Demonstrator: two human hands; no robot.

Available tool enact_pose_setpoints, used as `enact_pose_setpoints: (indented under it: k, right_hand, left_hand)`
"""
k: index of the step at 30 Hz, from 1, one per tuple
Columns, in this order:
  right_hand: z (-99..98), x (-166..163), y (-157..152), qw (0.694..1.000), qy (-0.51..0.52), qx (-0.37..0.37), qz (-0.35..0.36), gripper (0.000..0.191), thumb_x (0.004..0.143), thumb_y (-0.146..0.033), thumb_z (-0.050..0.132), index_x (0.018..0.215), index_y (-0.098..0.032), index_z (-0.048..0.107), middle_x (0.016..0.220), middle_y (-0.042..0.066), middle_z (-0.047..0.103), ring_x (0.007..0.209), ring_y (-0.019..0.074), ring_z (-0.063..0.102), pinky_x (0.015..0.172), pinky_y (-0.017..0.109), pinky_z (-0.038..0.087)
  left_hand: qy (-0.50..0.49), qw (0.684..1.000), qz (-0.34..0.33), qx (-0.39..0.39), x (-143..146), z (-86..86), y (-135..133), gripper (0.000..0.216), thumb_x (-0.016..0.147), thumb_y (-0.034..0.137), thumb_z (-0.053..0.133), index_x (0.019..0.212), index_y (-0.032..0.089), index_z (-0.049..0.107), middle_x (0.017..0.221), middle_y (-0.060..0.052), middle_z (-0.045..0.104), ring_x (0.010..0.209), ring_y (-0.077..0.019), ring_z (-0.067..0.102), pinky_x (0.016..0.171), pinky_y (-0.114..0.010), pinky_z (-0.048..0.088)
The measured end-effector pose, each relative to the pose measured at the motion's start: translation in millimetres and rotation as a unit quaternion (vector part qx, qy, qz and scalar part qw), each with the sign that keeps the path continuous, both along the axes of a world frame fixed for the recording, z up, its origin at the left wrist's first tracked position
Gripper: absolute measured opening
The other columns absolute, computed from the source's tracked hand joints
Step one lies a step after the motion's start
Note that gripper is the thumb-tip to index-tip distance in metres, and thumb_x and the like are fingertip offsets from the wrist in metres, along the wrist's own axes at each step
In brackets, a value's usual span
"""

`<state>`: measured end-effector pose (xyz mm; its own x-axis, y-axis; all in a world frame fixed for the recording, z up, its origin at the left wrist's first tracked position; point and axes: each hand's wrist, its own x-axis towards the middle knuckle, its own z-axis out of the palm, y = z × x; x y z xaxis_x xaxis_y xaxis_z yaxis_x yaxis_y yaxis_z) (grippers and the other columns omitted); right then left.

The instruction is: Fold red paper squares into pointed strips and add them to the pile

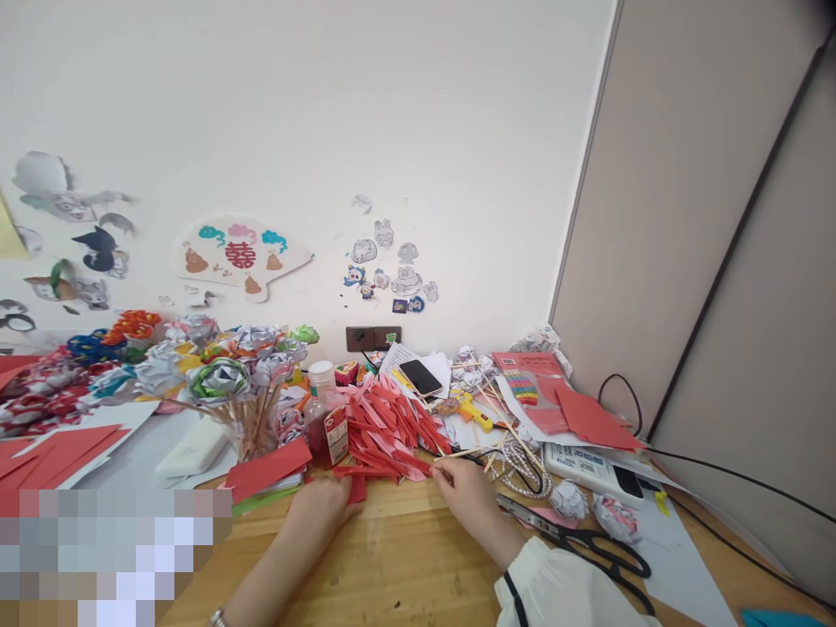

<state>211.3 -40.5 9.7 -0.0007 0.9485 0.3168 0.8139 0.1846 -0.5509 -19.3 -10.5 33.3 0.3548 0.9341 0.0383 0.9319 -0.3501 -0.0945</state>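
Through the head camera I have my right hand (462,486) with its fingertips drawn close together at the near side of the pile of red paper strips (392,427), though I cannot tell whether they pinch a strip. My left hand (325,503) is palm-down with its fingers curled beside a small piece of red paper (356,490); the fingertips are hidden, so I cannot tell whether it grips anything. The pile sits between and beyond both hands, towards the back edge of the wooden table (405,557), with pink strips mixed among the red. Just left of it I see a bottle (319,446) standing upright with a white cap, and left of that a red sheet (269,466) near a bundle of thin sticks (253,427). Paper flowers (222,380) crowd the table's back left corner. Beyond the pile, near the back edge, lies a dark-screened phone (421,378), with a yellow glue gun (475,411) to its right. On the table's right side I have a string of beads (522,470), crumpled paper balls (569,500) and black-handled scissors (607,550), the last lying just beside my right forearm.
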Motion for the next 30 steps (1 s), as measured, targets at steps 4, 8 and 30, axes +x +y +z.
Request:
enact_pose_setpoints:
  k: [4,8,30]
  right_hand:
    - [-1.4,0.3,0.8,1.0,-0.004,-0.003,-0.001,0.023,0.084,-0.02,0.046,0.077,-0.018,0.068,0.077,0.004,0.069,0.069,0.0159,0.059,0.06,0.022,0.032]
    - [-2.3,1.0,1.6,1.0,-0.008,-0.003,0.003,0.024,0.085,-0.02,0.045,0.077,-0.018,0.067,0.077,0.004,0.069,0.071,0.016,0.059,0.062,0.022,0.032]
    - [0.5,-0.1,0.0,1.0,-0.022,-0.005,-0.003,0.022,0.083,-0.019,0.046,0.077,-0.019,0.067,0.078,0.004,0.069,0.069,0.0151,0.058,0.057,0.022,0.028]
  left_hand:
    - [0.005,1.0,-0.016,-0.005,3.1,-4.8,1.4,0.027,0.081,0.012,0.042,0.089,0.008,0.066,0.082,-0.021,0.07,0.079,-0.0331,0.066,0.067,-0.039,0.048]
    - [0.003,1.0,-0.011,0.016,1.2,-4.9,0.9,0.031,0.075,0.001,0.037,0.088,0.011,0.064,0.077,-0.017,0.069,0.075,-0.0286,0.067,0.065,-0.034,0.047]
    - [-0.219,0.974,0.052,0.017,-11.7,-11.0,13.5,0.029,0.085,0.015,0.038,0.106,0.014,0.059,0.106,-0.012,0.068,0.095,-0.0216,0.064,0.078,-0.027,0.044]
